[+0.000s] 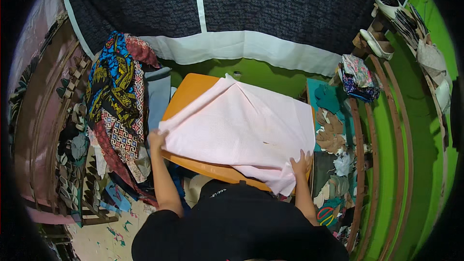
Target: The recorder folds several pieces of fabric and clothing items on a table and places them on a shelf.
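Note:
A pale pink cloth [227, 121] lies over an orange table [186, 87], its near edge slanting and folded, with one corner hanging over the front at the right. At the cloth's left corner my left hand [157, 138] is closed on the edge, where the fabric is bunched. My right hand [300, 163] rests on the cloth's right side near the table's front edge, its fingers spread. A small mark or gap shows in the fabric left of that hand.
Patterned fabrics [116, 96] hang in a heap left of the table. Shelves of shoe parts [70, 183] stand farther left. On the right are a teal board with fabric scraps [331, 133], scissors with red and yellow handles [326, 216] and a wooden rack [358, 179].

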Available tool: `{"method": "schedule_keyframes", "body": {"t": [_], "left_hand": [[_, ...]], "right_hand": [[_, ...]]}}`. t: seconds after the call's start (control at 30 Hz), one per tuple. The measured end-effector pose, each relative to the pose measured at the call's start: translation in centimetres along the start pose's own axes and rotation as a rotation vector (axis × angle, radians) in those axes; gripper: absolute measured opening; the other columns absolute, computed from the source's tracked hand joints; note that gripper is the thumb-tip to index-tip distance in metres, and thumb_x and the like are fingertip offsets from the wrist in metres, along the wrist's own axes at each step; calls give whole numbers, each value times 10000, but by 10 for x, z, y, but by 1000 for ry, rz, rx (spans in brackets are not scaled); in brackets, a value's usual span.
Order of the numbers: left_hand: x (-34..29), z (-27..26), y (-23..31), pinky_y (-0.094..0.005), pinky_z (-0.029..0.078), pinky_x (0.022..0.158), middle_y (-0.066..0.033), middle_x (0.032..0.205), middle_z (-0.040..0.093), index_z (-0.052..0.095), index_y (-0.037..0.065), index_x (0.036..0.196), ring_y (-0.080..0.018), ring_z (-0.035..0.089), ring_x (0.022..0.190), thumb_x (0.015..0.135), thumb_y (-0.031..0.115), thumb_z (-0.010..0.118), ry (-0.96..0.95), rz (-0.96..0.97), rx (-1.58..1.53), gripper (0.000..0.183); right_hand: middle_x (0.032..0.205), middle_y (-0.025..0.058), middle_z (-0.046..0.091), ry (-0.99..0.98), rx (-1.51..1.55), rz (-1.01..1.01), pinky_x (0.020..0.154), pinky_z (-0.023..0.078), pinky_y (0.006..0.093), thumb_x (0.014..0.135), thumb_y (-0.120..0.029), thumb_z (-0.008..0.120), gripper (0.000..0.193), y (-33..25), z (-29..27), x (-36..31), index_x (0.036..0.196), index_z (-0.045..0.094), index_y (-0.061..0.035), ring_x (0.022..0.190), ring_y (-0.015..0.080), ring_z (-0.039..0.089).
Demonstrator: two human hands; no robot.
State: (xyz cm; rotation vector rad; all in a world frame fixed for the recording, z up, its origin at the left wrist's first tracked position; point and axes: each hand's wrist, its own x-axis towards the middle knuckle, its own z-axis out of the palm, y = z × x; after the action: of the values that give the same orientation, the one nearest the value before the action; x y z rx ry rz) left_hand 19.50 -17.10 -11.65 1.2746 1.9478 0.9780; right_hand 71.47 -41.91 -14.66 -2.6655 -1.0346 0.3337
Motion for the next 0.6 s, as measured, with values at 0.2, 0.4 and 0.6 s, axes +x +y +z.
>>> {"method": "schedule_keyframes", "body": {"t": [0.2, 0.4, 0.6], "left_hand": [[-50, -1, -58, -289, 442, 583, -112, 766, 617, 607, -44, 869, -190, 572, 645, 561, 285, 723, -485, -148, -47, 465], [-25, -43, -44, -349, 421, 612, -160, 743, 598, 585, -13, 847, -244, 572, 678, 628, 319, 632, -446, 226, 266, 401], [-4, -85, -6, -245, 416, 576, -55, 754, 545, 510, -20, 918, -107, 498, 656, 717, 215, 631, -605, 262, -267, 331]], "right_hand": [[1298, 152, 200, 50, 89, 370, 894, 284, 512, 637, -433, 631, 660, -55, -16, -59, 1163, 423, -92, 1157, 362, 228], [1242, 158, 282, 89, 62, 339, 867, 336, 448, 630, -355, 668, 650, -97, -28, -127, 1151, 406, -66, 1109, 340, 308], [991, 208, 506, 487, 448, 316, 810, 385, 372, 621, -134, 671, 579, -26, 30, -143, 1100, 386, 21, 905, 326, 508]]}}
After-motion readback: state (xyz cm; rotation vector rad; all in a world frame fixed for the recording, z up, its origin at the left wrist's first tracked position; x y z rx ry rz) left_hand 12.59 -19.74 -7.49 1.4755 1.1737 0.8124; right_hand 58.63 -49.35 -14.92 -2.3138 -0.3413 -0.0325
